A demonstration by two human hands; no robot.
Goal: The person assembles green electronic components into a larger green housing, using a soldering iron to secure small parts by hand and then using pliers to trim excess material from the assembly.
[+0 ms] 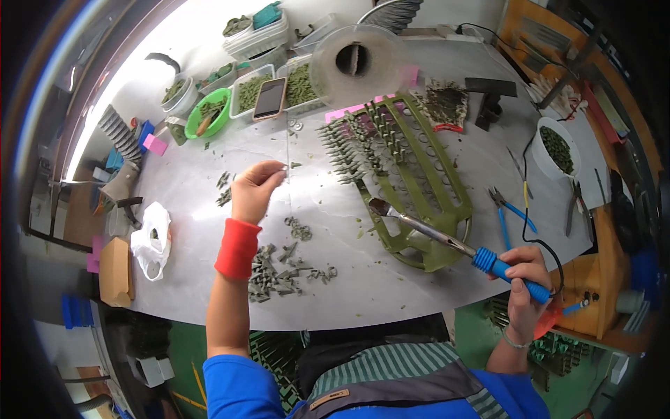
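"While the iron (455, 244) is gripped by the right hand (522, 314), why its handle (494, 265)?"

"Presumably the metal tip (380, 207), held over the frame (441, 257), is heated."

"And the left hand (252, 190)?"

"Its fingertips (279, 168) are pressed together above the table (356, 293); whether anything is pinched cannot be told."

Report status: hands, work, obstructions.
Right hand grips blue-handled tool, tip by green frame. Left hand pinched, contents unclear. Pliers lie right of frame.

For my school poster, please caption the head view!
Right hand holding a blue-handled soldering iron near a green frame bearing small parts.
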